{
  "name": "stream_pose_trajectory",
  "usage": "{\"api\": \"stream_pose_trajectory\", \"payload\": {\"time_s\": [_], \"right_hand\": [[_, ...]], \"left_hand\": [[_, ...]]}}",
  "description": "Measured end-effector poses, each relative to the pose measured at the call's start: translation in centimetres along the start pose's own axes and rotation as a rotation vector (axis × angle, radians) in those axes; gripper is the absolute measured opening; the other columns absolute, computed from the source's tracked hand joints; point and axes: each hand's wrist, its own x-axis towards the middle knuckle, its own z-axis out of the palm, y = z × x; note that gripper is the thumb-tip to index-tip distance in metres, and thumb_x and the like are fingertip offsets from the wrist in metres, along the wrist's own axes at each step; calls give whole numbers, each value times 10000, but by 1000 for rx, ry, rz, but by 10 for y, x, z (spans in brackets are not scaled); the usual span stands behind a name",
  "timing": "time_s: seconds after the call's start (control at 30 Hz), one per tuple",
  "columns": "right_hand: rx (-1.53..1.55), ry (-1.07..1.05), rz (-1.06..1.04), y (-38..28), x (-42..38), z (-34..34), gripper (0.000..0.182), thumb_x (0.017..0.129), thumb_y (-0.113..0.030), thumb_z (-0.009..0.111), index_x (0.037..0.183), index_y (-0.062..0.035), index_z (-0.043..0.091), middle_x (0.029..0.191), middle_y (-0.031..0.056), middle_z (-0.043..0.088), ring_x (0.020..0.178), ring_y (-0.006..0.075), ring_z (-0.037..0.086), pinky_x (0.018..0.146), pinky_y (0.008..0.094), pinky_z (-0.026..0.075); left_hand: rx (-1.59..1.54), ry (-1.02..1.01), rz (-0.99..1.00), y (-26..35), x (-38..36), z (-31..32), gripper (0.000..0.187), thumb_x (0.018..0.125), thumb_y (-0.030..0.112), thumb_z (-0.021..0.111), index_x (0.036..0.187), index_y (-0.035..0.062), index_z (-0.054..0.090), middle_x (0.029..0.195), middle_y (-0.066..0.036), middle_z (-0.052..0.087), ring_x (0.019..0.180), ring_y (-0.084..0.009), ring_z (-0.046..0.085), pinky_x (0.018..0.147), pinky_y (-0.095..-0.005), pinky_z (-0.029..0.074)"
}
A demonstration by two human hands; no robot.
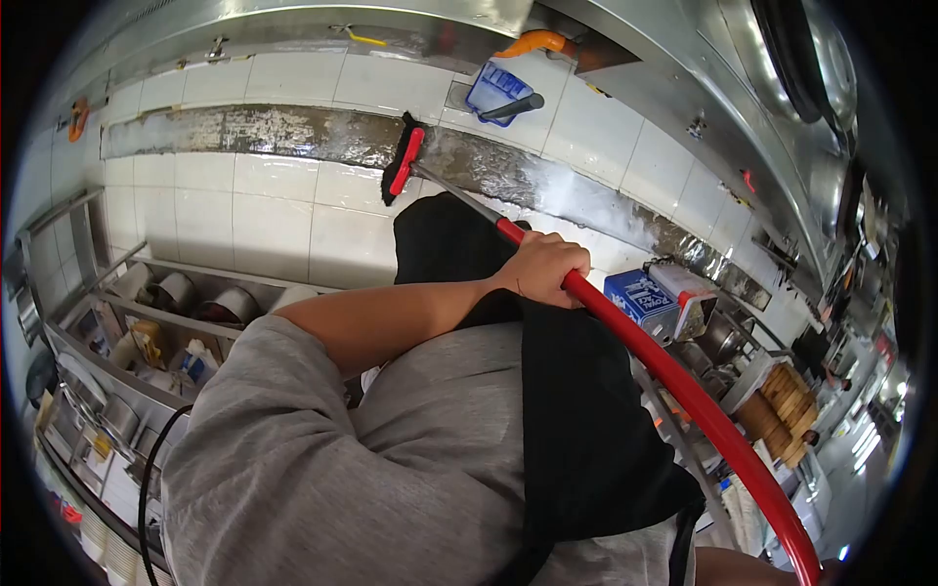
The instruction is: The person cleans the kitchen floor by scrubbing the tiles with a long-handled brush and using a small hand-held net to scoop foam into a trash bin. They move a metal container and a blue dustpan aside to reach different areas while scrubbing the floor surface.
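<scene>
My left hand (547, 269) is closed around the red handle of a floor brush (674, 376), partway along it. The brush's red head with black bristles (405, 161) touches the wet floor at the edge of a dark, dirty channel strip (293, 132). The handle runs down to the lower right, where my right forearm (747, 566) reaches it. Only a sliver of my right hand (831, 565) shows there, at the handle's end; its fingers are mostly cut off by the frame. A black apron (596, 430) hangs over my grey shirt.
A blue and white container (500, 95) with a dark handle stands on the tiles beyond the brush. Steel counters (625, 107) border the far side. A metal rack (176, 361) holds containers at left. A blue tin (640, 303) and bamboo steamers (779, 410) are at right.
</scene>
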Motion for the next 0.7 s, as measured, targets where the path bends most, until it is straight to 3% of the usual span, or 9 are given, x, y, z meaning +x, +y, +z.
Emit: {"api": "stream_pose_trajectory", "payload": {"time_s": [0.03, 0.1, 0.13, 0.17, 0.23, 0.33, 0.7], "right_hand": [[-1, 20, -4, -10, -7, -7, 294, 976, -341, 546, 743, -160, 550, 604, -56, 462, 557, 89, 474, 569, 254, 464], [-112, 223, -95, -20, -16, -12, 319, 912, -257, 653, 672, -96, 519, 565, -36, 478, 472, 109, 479, 456, 249, 401], [-74, 245, -128, -21, -23, -17, 379, 956, -329, 592, 666, -165, 411, 542, -52, 429, 432, 84, 414, 450, 219, 380], [-77, 268, -132, -16, -24, -16, 379, 956, -329, 592, 666, -165, 411, 542, -52, 429, 432, 84, 414, 450, 219, 380], [-6, 226, -88, -11, -27, -21, 373, 962, -333, 579, 671, -151, 434, 534, -46, 433, 429, 89, 420, 447, 223, 388], [-3, 249, -78, -11, -43, -40, 385, 969, -360, 562, 675, -147, 437, 536, -42, 442, 438, 89, 438, 441, 226, 398], [37, 322, -77, -15, -110, -130, 399, 968, -378, 556, 679, -137, 426, 532, -36, 448, 429, 85, 463, 440, 237, 430]], "left_hand": [[1, -45, 1, 0, 2, 3, 303, 693, 296, 761, 791, 167, 505, 788, 20, 579, 820, -218, 562, 780, -384, 362], [27, -116, 22, 3, 7, 7, 296, 722, 314, 754, 770, 162, 505, 749, 11, 577, 785, -221, 574, 756, -381, 372], [46, -168, 41, 5, 10, 10, 299, 751, 331, 748, 749, 158, 504, 709, 2, 575, 749, -225, 587, 733, -377, 383], [52, -191, 45, 7, 13, 13, 299, 751, 331, 748, 749, 158, 504, 709, 2, 575, 749, -225, 587, 733, -377, 383], [66, -329, 37, 11, 21, 23, 337, 814, 358, 720, 696, 146, 486, 611, -22, 544, 667, -250, 590, 672, -374, 397], [64, -358, 102, 8, 30, 47, 371, 851, 355, 696, 661, 137, 463, 563, -34, 516, 608, -266, 570, 616, -376, 399], [56, -621, 197, 21, 69, 134, 357, 837, 324, 707, 654, 158, 448, 565, -15, 508, 583, -252, 560, 601, -378, 393]]}}
